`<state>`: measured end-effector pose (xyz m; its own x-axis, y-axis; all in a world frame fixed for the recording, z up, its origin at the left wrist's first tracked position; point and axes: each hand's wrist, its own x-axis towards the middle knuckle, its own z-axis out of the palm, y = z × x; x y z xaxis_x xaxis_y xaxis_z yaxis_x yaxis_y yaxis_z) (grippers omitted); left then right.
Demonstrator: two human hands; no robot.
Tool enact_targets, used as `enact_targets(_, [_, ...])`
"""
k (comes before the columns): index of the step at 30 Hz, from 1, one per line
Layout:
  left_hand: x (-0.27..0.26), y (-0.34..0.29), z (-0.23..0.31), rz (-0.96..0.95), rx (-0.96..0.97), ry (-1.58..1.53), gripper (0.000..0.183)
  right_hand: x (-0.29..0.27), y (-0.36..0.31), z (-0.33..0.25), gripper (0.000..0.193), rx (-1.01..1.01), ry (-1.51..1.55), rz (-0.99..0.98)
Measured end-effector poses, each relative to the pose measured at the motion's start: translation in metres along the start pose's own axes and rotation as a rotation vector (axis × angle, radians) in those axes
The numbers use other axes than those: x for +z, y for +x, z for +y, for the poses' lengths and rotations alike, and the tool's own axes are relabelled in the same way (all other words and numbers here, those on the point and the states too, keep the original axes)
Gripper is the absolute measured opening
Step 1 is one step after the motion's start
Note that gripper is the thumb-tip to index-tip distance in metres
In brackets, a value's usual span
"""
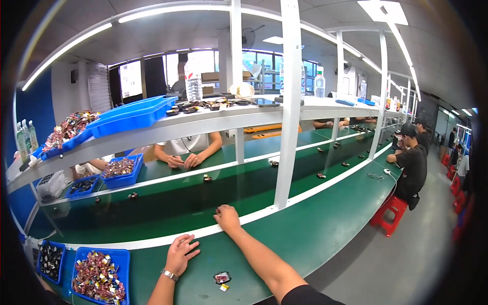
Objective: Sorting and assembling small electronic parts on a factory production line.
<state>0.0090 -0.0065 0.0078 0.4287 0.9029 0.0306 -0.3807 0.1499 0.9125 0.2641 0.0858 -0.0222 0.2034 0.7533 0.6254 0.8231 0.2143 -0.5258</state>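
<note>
The left hand (181,252) has spread, empty fingers; the right hand (227,217) curls over the belt (168,206), its grip unclear. Bodyward of both, a small dark part (222,277) lies on the table (310,231); left of them sits a blue tray (122,257), apparently for easy reach.

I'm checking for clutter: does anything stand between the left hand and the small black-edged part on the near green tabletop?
Nothing visible does: only green tabletop shows between the left hand and the small black-edged part.

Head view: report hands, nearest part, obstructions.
Left hand: open, apparently empty. Right hand: over belt edge, grip unclear. Small dark-edged part: on green bench, right of left wrist. White post: right of right hand.
</note>
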Motion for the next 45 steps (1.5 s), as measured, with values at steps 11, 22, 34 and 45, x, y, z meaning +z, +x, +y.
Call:
enact_targets(11, [-0.001,0.008,-0.001,-0.050,0.017,0.096,0.034,-0.141,-0.101,-0.058,0.053,0.323,0.444,-0.654])
enact_targets(22, [-0.018,0.006,-0.016,-0.128,0.006,0.151,0.027,-0.136,-0.134,-0.096,0.054,-0.245,0.256,-0.821])
enact_targets(34, [-0.036,0.005,0.002,-0.156,-0.115,0.007,0.038,-0.075,-0.063,-0.128,0.068,-0.334,0.344,-0.630])
enact_targets(45, [-0.029,-0.002,0.010,-0.127,-0.147,0.054,0.035,-0.072,-0.071,-0.109,0.025,-0.491,0.385,-0.488])
